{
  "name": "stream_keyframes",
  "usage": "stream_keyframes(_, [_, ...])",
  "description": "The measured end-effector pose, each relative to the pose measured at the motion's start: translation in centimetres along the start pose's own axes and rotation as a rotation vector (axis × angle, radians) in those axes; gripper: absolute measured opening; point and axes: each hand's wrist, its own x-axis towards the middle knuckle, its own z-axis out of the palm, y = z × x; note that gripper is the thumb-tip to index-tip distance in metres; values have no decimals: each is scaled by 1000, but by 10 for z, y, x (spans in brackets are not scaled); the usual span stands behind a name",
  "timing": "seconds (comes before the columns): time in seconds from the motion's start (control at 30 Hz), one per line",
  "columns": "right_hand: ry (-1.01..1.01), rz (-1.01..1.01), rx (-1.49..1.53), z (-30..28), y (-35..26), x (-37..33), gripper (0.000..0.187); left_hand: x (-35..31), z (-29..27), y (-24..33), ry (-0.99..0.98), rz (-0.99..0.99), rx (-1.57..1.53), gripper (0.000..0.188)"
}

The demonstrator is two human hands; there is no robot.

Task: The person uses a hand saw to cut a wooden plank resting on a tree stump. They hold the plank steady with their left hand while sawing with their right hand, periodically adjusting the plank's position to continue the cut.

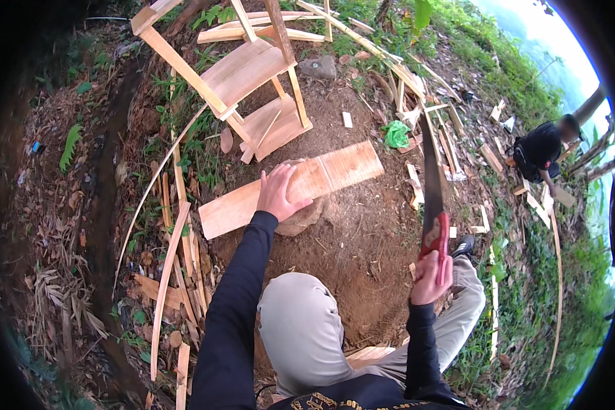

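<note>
Brown dirt (372, 249) lies around a wooden frame (249, 68) and, nearer the person (301, 328), a pale board (352, 167) resting across a stump (301, 222). To the board's right, a saw (436, 191) points away from the person, its red handle (443, 236) gripped in the right hand (429, 279), while the left hand (279, 193) rests flat on the board, unclenched, its thumb spread wide.

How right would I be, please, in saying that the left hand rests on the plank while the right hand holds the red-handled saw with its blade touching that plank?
The blade touching the plank is wrong: the head view shows the red-handled saw held apart from it, to its right. The left hand does rest on the plank, and the right hand does hold the saw.
</note>
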Motion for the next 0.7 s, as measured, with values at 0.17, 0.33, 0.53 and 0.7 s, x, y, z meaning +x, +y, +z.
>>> stream_keyframes(0.17, [-111,-67,-166,43,16,-21,20,3,4,9,23,23,-30,85])
stream_keyframes(0.33, [-282,-114,-204,82,25,-27,26,20,25,8,140,-106,18,67])
stream_keyframes(0.53, [-344,-106,-236,103,55,-41,24,28,33,21,5,-154,176,66])
stream_keyframes(0.7, [-352,-75,-285,100,64,-53,27,28,28,24,-39,-182,176,65])
